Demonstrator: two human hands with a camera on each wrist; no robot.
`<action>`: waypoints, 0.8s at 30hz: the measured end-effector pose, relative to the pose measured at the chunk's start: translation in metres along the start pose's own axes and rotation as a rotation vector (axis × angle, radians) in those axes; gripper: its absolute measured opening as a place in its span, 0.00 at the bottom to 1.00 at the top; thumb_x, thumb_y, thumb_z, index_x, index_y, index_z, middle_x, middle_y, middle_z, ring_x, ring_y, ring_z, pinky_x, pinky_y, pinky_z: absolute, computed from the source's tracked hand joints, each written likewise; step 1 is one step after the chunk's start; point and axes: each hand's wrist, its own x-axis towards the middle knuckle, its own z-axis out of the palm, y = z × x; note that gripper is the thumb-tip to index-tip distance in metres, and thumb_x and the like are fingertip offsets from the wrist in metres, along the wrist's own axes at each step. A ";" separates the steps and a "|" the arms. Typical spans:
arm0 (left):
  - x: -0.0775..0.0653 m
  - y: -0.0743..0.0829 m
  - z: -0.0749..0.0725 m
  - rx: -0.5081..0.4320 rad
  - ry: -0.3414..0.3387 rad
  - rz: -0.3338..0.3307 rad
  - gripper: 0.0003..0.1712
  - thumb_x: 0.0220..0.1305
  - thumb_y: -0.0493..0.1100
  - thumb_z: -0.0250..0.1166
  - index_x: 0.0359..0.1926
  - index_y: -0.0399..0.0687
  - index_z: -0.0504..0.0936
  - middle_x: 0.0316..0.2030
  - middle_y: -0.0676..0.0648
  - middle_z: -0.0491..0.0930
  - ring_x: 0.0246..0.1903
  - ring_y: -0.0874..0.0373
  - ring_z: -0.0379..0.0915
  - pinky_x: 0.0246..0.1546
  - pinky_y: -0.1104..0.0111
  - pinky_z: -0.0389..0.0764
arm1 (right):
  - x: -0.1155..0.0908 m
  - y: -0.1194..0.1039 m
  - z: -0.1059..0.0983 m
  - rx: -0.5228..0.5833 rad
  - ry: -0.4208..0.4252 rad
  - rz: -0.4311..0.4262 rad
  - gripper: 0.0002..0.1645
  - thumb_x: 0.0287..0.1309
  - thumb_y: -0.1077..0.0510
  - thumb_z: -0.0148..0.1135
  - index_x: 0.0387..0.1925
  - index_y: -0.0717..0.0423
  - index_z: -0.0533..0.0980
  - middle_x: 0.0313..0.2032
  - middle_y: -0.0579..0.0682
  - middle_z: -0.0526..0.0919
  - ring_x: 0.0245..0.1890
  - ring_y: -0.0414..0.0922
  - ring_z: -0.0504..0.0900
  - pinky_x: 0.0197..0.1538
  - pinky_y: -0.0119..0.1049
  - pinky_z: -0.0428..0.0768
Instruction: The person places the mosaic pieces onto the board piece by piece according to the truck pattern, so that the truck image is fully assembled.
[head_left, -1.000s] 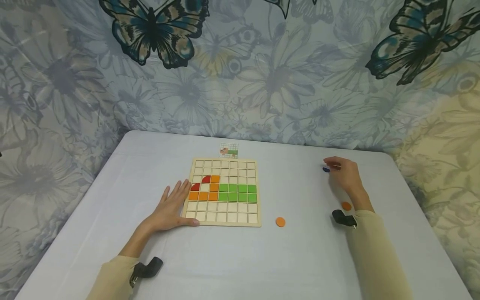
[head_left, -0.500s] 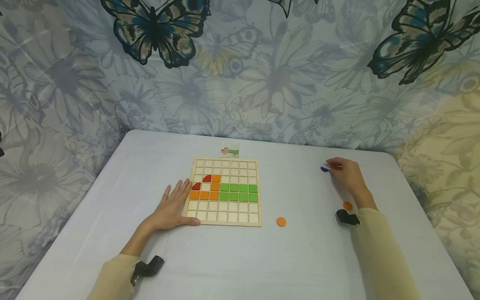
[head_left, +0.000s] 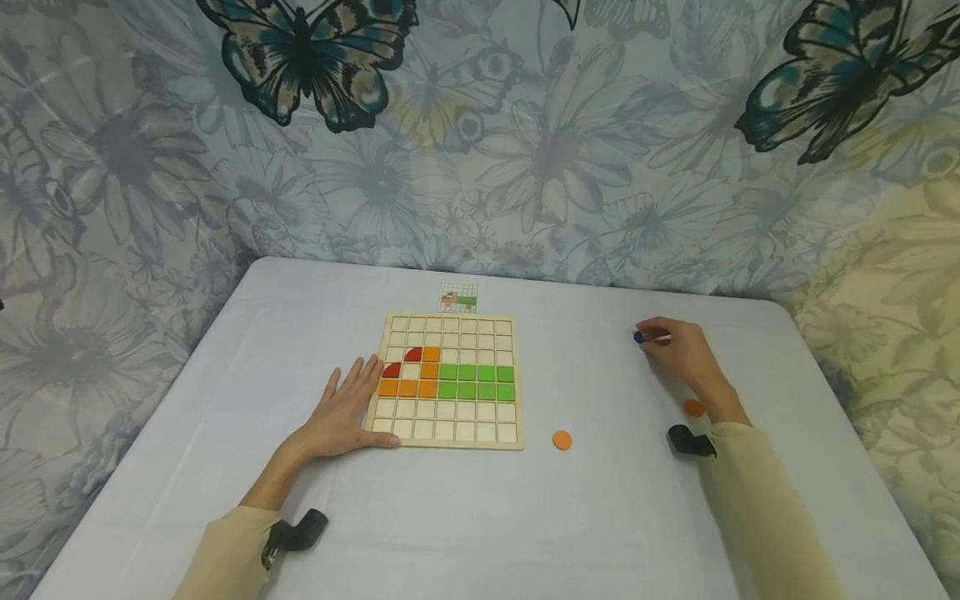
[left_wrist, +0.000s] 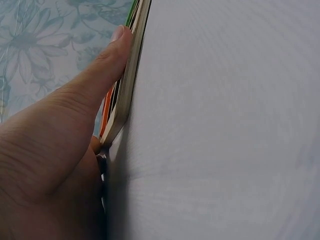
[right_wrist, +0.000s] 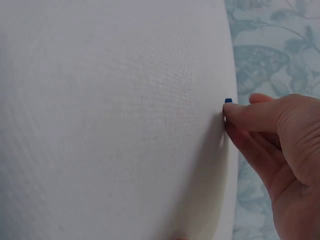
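My left hand (head_left: 341, 423) lies with spread fingers along the left edge of a wooden grid board (head_left: 446, 432), its thumb on the near edge. The left wrist view shows the thumb (left_wrist: 107, 62) against the board's side. On the grid sit green square tiles (head_left: 476, 382), orange squares (head_left: 408, 388) and red quarter-round tiles (head_left: 413, 355). At the right, my right hand (head_left: 684, 350) pinches a small blue piece (head_left: 639, 337) between thumb and fingertips. Only a bit of that blue piece (right_wrist: 228, 100) shows past the thumb in the right wrist view, so its full shape is hidden.
A small pattern card (head_left: 459, 297) lies just behind the board. One orange disc (head_left: 562, 440) is right of the board's near corner; another orange disc (head_left: 694, 408) lies by the right wrist. The white table (head_left: 480, 525) ends at a patterned cloth backdrop (head_left: 555, 167).
The right hand has shifted slightly left, and the blue piece has turned in its fingertips. The left hand stays on the board, whose tiles look the same.
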 end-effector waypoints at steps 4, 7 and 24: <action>-0.001 -0.001 0.000 -0.005 0.013 0.008 0.74 0.43 0.72 0.72 0.76 0.35 0.44 0.77 0.37 0.40 0.75 0.40 0.29 0.71 0.44 0.26 | 0.001 -0.001 0.003 0.000 0.000 -0.018 0.17 0.56 0.73 0.64 0.49 0.70 0.79 0.43 0.67 0.83 0.42 0.62 0.83 0.47 0.56 0.81; -0.001 -0.001 0.000 -0.003 0.012 0.007 0.74 0.43 0.72 0.72 0.76 0.36 0.44 0.77 0.37 0.39 0.75 0.40 0.29 0.71 0.45 0.26 | 0.002 0.000 0.005 -0.004 0.003 -0.013 0.16 0.58 0.76 0.58 0.49 0.69 0.79 0.44 0.67 0.83 0.45 0.63 0.82 0.49 0.57 0.80; 0.000 0.000 -0.001 0.001 0.011 0.008 0.75 0.43 0.72 0.72 0.76 0.36 0.44 0.77 0.37 0.40 0.76 0.41 0.28 0.71 0.45 0.26 | 0.005 -0.002 0.008 -0.003 -0.034 -0.015 0.19 0.57 0.73 0.61 0.52 0.67 0.78 0.47 0.66 0.83 0.47 0.64 0.82 0.51 0.58 0.78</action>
